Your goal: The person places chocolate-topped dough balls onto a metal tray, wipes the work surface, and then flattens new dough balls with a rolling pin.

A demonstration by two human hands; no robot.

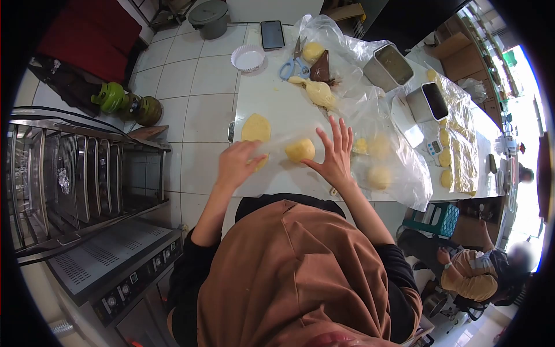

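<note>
My right hand (pixel 338 153) is open with its fingers spread, its thumb right at a round ball of yellow dough (pixel 299 151) on the white table (pixel 277 179). My left hand (pixel 234 163), blurred by motion, has its fingers bent over a pale, smeared, bar-like thing (pixel 283 140) that stretches toward my right hand; I cannot tell what it is. A flattened oval of dough (pixel 256 126) lies just beyond my left hand, and another flat piece (pixel 262 162) shows partly under its fingers. Right of my right hand, more dough balls (pixel 380 177) sit beneath clear plastic sheeting (pixel 407 179).
Farther back are a phone (pixel 272 35), a white paper cup liner (pixel 248 58), blue-handled scissors (pixel 287 70), a yellow-filled piping bag (pixel 318 91) and a brown-filled one (pixel 320 67). Two metal tins (pixel 386 80) stand back right. A metal rack (pixel 87 173) is at left; a person (pixel 471 269) sits at right.
</note>
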